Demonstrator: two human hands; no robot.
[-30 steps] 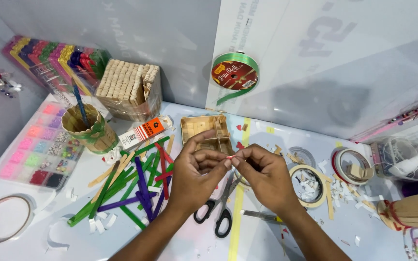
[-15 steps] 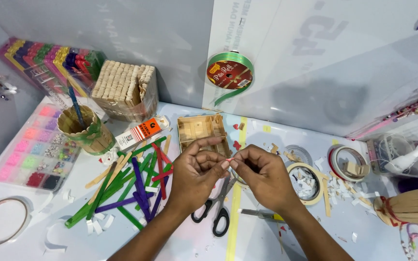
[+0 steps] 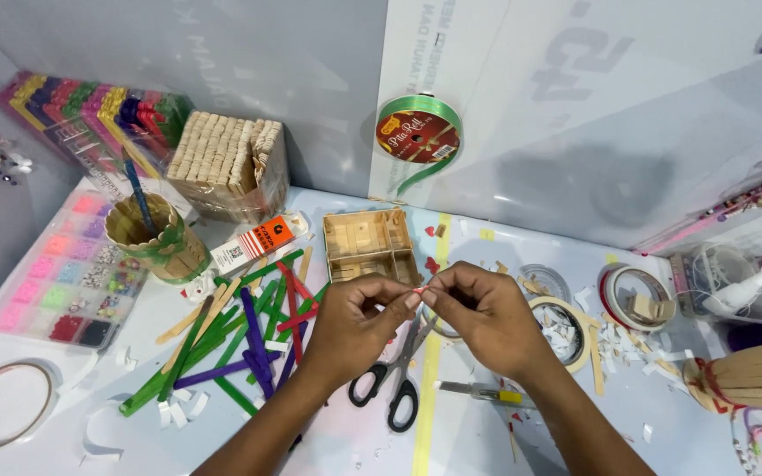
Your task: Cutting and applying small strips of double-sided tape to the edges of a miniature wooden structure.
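small red piece [image 3: 420, 289] pinched between both hands [image 3: 425, 322]

The left hand [image 3: 359, 322] and right hand [image 3: 478, 313] have been shifted slightly lower in the view, and the small red piece [image 3: 420, 290] is now pinched closer between their fingertips.

My left hand [image 3: 359, 322] and right hand [image 3: 478, 313] pinch a small red piece [image 3: 419, 290] together above the scissors [image 3: 392, 375], beside coloured sticks [image 3: 240, 339] and a wooden box [image 3: 370, 245].
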